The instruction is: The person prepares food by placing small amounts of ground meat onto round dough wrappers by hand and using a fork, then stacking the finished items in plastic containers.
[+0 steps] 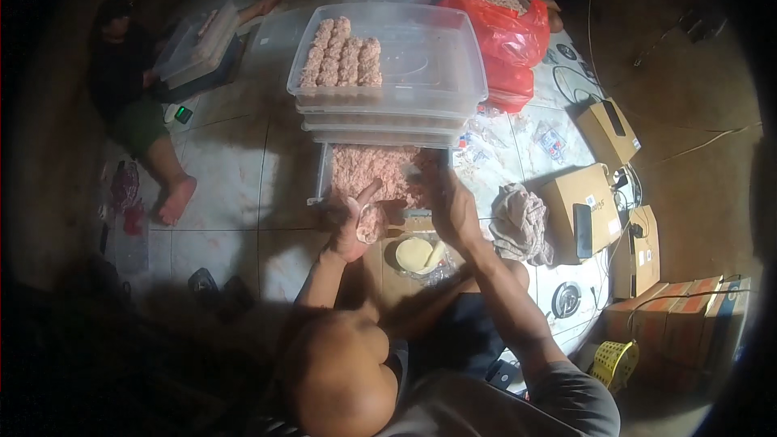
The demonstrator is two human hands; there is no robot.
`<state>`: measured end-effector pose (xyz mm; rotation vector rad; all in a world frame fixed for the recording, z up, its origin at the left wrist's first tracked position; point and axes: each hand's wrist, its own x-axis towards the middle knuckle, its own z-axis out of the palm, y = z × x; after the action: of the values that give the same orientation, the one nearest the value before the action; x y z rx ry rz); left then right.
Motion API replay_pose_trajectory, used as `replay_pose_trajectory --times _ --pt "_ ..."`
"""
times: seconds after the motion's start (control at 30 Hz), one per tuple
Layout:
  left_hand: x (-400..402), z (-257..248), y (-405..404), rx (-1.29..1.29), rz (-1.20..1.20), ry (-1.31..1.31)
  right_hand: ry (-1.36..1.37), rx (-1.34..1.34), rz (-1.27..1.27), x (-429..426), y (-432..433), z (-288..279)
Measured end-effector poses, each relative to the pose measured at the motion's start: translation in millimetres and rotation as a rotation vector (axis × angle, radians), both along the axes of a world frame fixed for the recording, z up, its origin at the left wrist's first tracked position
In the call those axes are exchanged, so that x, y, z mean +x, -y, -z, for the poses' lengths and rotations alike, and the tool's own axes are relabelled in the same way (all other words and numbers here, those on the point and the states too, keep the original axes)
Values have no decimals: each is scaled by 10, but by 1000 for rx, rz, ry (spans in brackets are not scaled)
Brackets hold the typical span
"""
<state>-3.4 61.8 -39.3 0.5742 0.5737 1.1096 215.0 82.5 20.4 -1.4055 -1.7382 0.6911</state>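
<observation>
My left hand [351, 232] holds a round wrapper with pink minced filling [370, 223] on it. My right hand [452, 212] is over the right edge of an open container of minced filling [376, 164]; its fingertips are in shadow, so whether they hold something cannot be told. Below the hands, a stack of pale round wrappers [414, 254], one partly folded, lies on plastic on a cardboard box [388, 282]. Beyond the container stand stacked clear plastic boxes [388, 118]; the top one holds rows of filled dumplings [340, 54] on its left side.
Red plastic bags [507, 36] stand beyond the stack at right. A crumpled cloth [521, 224] and cardboard boxes with phones [576, 206] are at right, near cables. A yellow basket [613, 364] stands lower right. At left, another person [130, 73] sits by a clear container [197, 51].
</observation>
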Motion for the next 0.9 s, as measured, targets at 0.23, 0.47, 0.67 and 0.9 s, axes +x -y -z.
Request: replay_pose_trajectory --times 0.23,0.47,0.67,0.9 --pt "113 -15 -127 49 128 -85 -418 -262 -159 -254 468 -316" --pt "183 -304 -275 -219 132 195 -560 -204 48 13 265 -534" --pt "172 -406 -255 -210 -8 462 -380 -54 -83 25 406 -415" --pt "143 -494 -168 -8 66 488 -270 -165 -33 122 525 -427"
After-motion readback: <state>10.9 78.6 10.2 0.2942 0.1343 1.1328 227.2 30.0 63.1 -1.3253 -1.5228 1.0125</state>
